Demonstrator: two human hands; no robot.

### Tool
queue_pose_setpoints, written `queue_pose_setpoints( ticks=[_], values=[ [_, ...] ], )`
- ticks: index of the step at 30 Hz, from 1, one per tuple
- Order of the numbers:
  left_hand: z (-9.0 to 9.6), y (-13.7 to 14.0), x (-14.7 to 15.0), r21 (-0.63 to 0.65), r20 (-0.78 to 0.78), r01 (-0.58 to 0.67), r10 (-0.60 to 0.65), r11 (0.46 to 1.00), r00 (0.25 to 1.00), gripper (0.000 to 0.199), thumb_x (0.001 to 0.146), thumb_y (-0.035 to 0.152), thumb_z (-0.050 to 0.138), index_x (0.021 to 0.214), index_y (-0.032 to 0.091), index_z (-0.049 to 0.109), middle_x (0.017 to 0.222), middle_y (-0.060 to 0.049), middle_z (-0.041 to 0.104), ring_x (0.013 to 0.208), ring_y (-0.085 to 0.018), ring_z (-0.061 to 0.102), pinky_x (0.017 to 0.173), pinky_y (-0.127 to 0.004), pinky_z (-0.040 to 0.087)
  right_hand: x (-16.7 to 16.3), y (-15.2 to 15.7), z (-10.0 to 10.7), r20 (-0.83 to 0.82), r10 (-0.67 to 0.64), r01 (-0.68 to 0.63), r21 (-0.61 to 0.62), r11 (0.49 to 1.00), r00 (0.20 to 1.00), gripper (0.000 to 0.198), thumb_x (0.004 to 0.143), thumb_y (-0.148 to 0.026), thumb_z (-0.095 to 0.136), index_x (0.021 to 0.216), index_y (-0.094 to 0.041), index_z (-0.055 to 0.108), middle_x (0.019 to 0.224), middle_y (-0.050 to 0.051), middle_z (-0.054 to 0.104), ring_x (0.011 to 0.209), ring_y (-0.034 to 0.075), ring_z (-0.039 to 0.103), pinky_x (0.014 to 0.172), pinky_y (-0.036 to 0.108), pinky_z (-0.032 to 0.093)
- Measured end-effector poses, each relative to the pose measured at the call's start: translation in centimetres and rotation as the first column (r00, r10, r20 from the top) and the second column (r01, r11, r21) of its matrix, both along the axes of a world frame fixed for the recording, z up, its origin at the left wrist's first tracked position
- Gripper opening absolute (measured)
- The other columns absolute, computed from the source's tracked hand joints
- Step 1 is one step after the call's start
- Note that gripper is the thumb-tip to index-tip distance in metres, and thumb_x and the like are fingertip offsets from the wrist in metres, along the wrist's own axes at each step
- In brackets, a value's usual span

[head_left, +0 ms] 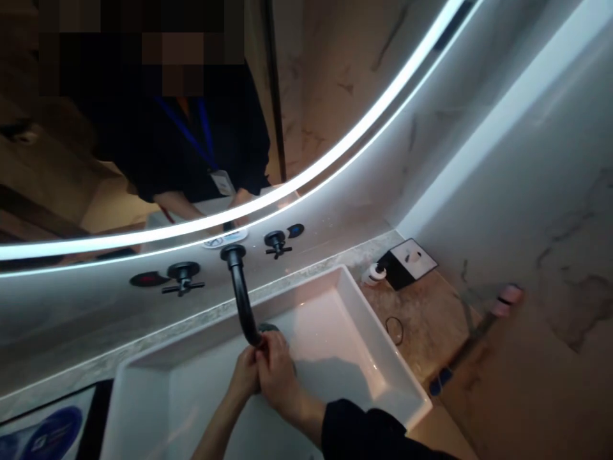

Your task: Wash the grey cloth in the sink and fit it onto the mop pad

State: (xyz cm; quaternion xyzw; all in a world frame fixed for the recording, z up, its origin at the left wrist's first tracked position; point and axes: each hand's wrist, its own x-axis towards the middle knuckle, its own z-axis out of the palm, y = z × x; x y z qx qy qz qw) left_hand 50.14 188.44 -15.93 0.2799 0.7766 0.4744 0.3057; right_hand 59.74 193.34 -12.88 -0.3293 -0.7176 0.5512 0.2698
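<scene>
A black faucet spout (243,300) curves down from the wall over a white rectangular sink (330,319). Both hands meet at the spout's lower end. My left hand (248,369) is closed there, its fingertips by the tip of the spout. Beside it, my right hand (278,367) curls its fingers at the same end from the right. The hands press together and hide the spout's mouth. A dark round drain (268,327) shows partly behind my right hand. No running water can be made out.
Black cross handles (182,281) (276,246) flank the spout. Right of the sink stand a white pump bottle (375,273), a tissue box (412,255) and a dark loop (394,330). A blurred brush-like stick (474,335) is farther right. A lit mirror (330,128) reflects a person.
</scene>
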Motion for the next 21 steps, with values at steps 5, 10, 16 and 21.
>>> queue_pose_setpoints(
  ticks=[5,10,16,21],
  values=[
    [3.8,3.1,0.3,-0.049,-0.012,-0.019,0.018,0.999,1.0,0.039,0.068,0.052,0.058,0.089,0.021,0.071,0.096,-0.006,0.073,0.098,-0.029,0.064,0.096,-0.043,0.047,2.3,-0.3,-2.5,0.035,-0.26,0.262,-0.164,0.951,0.965,0.045,0.09,-0.025,0.038,0.132,-0.012,0.04,0.135,0.019,0.049,0.129,0.025,0.044,0.111,0.049,0.033],
    [4.8,3.4,0.7,-0.065,0.297,-0.303,0.308,0.951,0.904,0.045,0.058,0.047,0.072,0.091,0.017,0.07,0.082,-0.004,0.071,0.077,-0.021,0.065,0.068,-0.029,0.051,2.8,0.7,-5.0,0.167,-0.084,0.141,-0.37,0.918,0.982,0.051,0.082,-0.028,0.054,0.132,-0.019,0.048,0.132,0.013,0.056,0.125,0.029,0.05,0.106,0.048,0.039],
    [5.0,0.2,-1.6,-0.126,0.557,-0.481,0.463,0.867,0.689,0.05,0.046,0.027,0.076,0.094,0.016,0.066,0.07,-0.001,0.069,0.06,-0.017,0.061,0.052,-0.024,0.047,0.0,2.2,-2.1,0.115,0.132,-0.069,-0.441,0.895,0.985,0.023,0.081,-0.03,0.059,0.103,-0.025,0.066,0.102,0.003,0.071,0.098,0.023,0.064,0.087,0.036,0.048],
    [4.0,-4.4,-4.5,-0.198,0.077,-0.404,0.425,0.893,0.902,0.061,0.051,0.042,0.074,0.107,0.019,0.064,0.091,-0.005,0.071,0.087,-0.029,0.065,0.068,-0.036,0.054,-2.3,1.8,0.0,0.245,0.137,-0.062,-0.291,0.955,0.96,0.024,0.078,-0.022,0.061,0.101,-0.023,0.066,0.105,0.005,0.069,0.106,0.024,0.059,0.096,0.042,0.04]
  ],
)
